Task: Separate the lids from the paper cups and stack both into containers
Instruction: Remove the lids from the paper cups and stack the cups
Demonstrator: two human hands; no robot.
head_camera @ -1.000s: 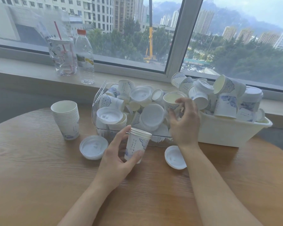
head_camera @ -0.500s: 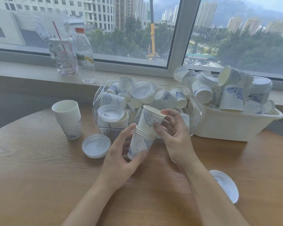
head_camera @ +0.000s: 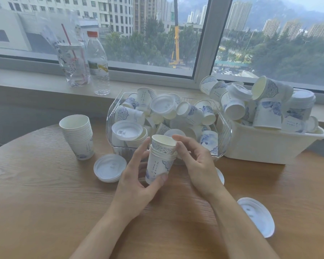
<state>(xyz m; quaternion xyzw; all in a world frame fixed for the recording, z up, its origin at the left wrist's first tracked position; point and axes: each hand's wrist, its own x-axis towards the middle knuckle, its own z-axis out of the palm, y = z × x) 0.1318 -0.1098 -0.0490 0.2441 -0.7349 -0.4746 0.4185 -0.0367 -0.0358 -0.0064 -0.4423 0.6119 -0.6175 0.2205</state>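
Note:
My left hand (head_camera: 137,176) grips a short stack of white paper cups with blue print (head_camera: 158,165), held just above the wooden table. My right hand (head_camera: 196,161) pinches the rim of the top cup (head_camera: 163,143), which sits partly nested in that stack. Behind them a clear plastic bin (head_camera: 225,135) holds a jumble of cups and white lids. A white tub (head_camera: 266,148) to its right is heaped with more cups, some lidded. A taller cup stack (head_camera: 79,135) stands at the left, with a pile of lids (head_camera: 109,168) beside it.
Another lid pile (head_camera: 256,215) lies on the table at the right, and a lid (head_camera: 221,176) peeks out behind my right hand. On the window sill stand a water bottle (head_camera: 98,66) and a plastic cup with a red straw (head_camera: 73,66) in a clear bag.
My right hand took a lidless cup from the clear bin and brought it onto the stack in my left hand; it now sits deeper and straighter than half a second ago.

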